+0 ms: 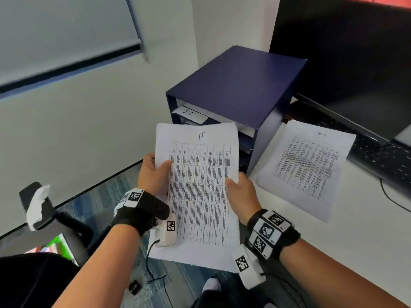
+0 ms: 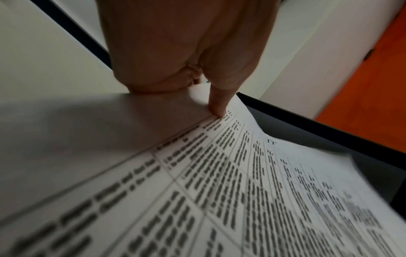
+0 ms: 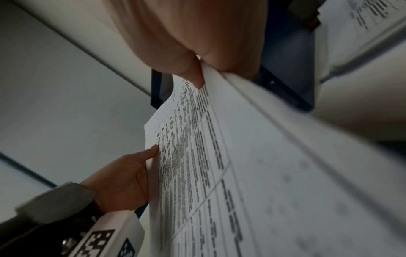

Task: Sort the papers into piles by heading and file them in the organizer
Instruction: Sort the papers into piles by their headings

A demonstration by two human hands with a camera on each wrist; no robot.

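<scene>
I hold a stack of printed papers headed "IT" (image 1: 200, 190) in the air in front of the dark blue organizer (image 1: 240, 85). My left hand (image 1: 153, 172) grips the stack's left edge, thumb on the printed table (image 2: 219, 104). My right hand (image 1: 242, 192) pinches the right edge, thumb on top (image 3: 195, 76). The organizer stands on the white desk (image 1: 355, 241), with a shelf tab marked "IT" (image 1: 189, 113) and paper in its upper slots. A second pile of printed papers (image 1: 307, 167) lies flat on the desk to the organizer's right.
A black keyboard (image 1: 382, 161) and a dark monitor (image 1: 347, 63) stand at the back right of the desk. A black office chair armrest (image 1: 42, 203) wrapped in white paper is at the lower left. Patterned carpet and a white wall lie beyond.
</scene>
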